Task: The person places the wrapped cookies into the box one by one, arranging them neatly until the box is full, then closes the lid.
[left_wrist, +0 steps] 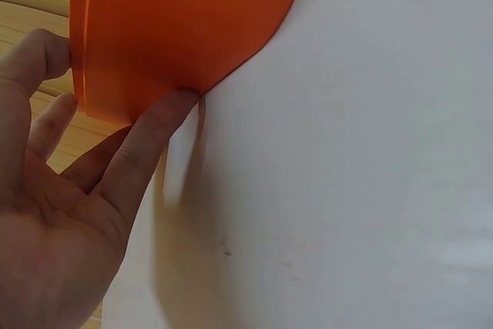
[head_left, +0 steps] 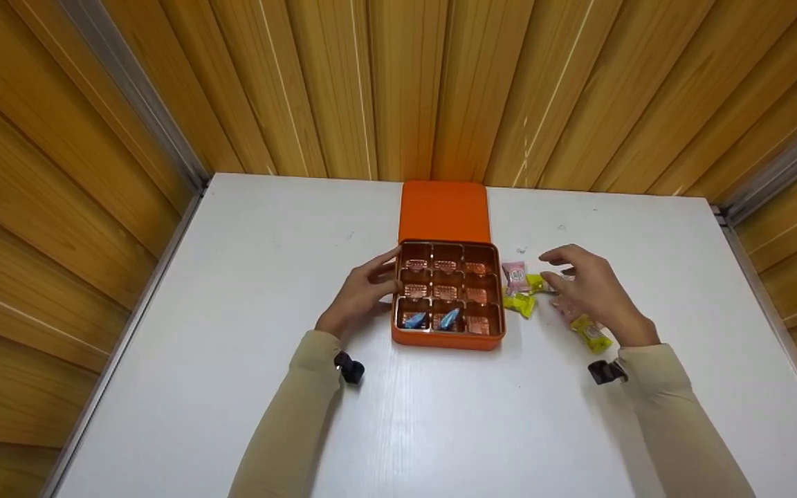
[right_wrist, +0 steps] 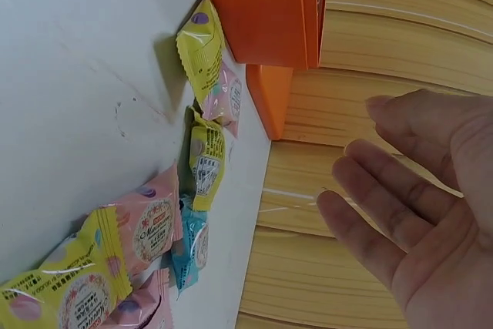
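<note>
resting against the left side of the orange box [head_left: 450, 340], the left hand [head_left: 358, 296] is spread, thumb and fingers apart, its fingertips touching the box rather than wrapping round it. the right hand [head_left: 596, 287] hangs over the loose sweets [head_left: 519, 303], fingers parted and lightly bent, grasping nothing. the box stands on the white table [head_left: 267, 242] between the hands, its orange lid [head_left: 444, 211] laid back at the far edge. among its nine compartments [head_left: 478, 325], the near left one has a blue sweet [head_left: 415, 320] and the near middle one a second blue sweet [head_left: 448, 319].

seen from the head, the right hand covers some of the loose sweets; a teal sweet [right_wrist: 190, 244] shows clearly only in the right wrist view. there a yellow sweet [right_wrist: 77, 290] runs past the picture's edge, and so does a pink one below it. the left wrist view takes in just part of the orange side, with the compartments out of sight.

a pink sweet [right_wrist: 146, 229] carries a round, flowery badge with looping script, seemingly starting with "m"; the smaller print on the wrappers is too fine to read.
</note>
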Available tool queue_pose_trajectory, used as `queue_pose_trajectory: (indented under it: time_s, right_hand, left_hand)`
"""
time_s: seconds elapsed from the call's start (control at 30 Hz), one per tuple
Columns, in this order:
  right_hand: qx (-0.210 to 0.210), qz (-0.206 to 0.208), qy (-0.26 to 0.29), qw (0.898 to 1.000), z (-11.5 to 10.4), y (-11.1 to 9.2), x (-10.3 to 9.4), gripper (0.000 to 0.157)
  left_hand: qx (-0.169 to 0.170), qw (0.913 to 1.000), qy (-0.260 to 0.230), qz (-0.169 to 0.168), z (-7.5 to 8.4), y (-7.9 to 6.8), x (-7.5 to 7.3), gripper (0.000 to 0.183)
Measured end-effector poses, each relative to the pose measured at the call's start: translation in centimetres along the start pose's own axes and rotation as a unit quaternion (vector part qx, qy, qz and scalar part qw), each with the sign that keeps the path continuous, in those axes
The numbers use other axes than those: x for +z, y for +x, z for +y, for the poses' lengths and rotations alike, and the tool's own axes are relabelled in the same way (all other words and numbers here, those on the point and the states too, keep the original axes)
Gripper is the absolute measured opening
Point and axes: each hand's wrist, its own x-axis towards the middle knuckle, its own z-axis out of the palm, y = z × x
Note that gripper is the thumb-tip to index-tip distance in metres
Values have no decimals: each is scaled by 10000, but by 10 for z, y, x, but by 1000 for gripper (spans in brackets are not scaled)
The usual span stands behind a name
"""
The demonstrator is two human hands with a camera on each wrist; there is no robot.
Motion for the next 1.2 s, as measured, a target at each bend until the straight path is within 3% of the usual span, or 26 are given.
queue_pose_trajectory:
  time_s: [0.27, 0.53, 0.97, 1.2]
  right_hand:
    - [-77, 50, -65, 9999, 10, 1, -8, 31]
    - [561, -404, -213, 9974, 21, 3, -12, 37]
    - [1177, -1071, -204, 9870, 43, 3, -11, 34]
    - [982, -1185, -583, 9864, 53, 3, -11, 31]
  left_hand:
    - [66, 10000, -4, -11, 1, 0, 0, 70]
    - [124, 9999, -72, -54, -1, 2, -1, 71]
    - [19, 9998, -208, -14, -2, 1, -1, 70]
    - [15, 9999, -146, 21, -2, 0, 0, 69]
